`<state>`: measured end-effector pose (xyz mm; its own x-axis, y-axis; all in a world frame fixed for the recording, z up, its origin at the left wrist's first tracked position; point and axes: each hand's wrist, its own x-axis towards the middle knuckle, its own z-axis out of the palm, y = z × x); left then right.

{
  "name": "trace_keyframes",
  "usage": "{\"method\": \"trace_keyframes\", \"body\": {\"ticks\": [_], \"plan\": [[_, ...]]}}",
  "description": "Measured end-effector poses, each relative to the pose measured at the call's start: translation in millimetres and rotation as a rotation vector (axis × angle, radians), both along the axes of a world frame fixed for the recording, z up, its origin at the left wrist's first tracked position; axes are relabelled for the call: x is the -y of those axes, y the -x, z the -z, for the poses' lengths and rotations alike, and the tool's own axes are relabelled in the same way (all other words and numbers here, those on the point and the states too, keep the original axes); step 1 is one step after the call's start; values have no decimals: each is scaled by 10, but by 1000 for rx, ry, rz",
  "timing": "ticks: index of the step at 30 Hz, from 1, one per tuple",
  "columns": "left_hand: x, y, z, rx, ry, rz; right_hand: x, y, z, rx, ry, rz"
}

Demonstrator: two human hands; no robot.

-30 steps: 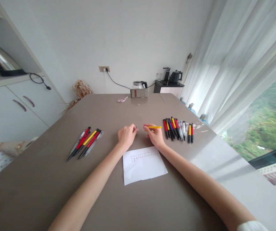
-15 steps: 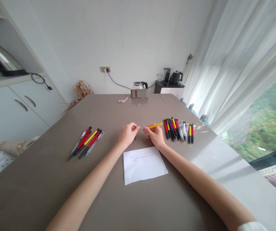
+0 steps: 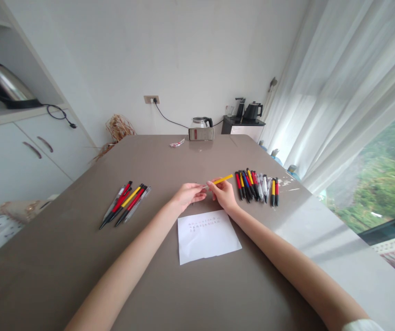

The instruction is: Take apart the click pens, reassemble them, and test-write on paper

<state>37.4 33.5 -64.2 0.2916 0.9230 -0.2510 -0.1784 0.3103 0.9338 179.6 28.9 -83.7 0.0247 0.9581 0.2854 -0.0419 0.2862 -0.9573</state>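
My right hand (image 3: 224,193) is closed around a yellow pen barrel (image 3: 223,179), whose far end points up and to the right. My left hand (image 3: 189,194) meets it just beyond the paper, fingertips pinched at the barrel's left end. What lies between those fingers is too small and too hidden to make out. Below both hands lies a white sheet of paper (image 3: 209,243) with a few handwritten lines near its top edge.
A group of several pens (image 3: 125,204) lies on the left of the brown table (image 3: 149,285). Another bunch of several pens (image 3: 252,186) lies to the right of my right hand. At the far edge stands a glass pot (image 3: 197,122) behind a small box (image 3: 201,134).
My left hand has moved right and turned, its fingertips now at the yellow barrel's end. The dark thin piece below it is no longer seen. My right hand stays nearly in place.
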Motion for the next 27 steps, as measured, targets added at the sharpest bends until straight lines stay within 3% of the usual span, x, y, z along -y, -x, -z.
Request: {"method": "trace_keyframes", "body": {"ticks": [12,20,24,27], "plan": [[11,15,-55,-92,-75,-29,-20,-24,8,-64,48,-95],[-5,24,-45,-174,-167,-6,-10,-21,0,-16,56,-41],[-39,35,-13,-275,-288,-36,-28,-35,3,-2,31,35],[-40,44,12,-516,-509,-57,-57,-56,26,37,1,140]]}}
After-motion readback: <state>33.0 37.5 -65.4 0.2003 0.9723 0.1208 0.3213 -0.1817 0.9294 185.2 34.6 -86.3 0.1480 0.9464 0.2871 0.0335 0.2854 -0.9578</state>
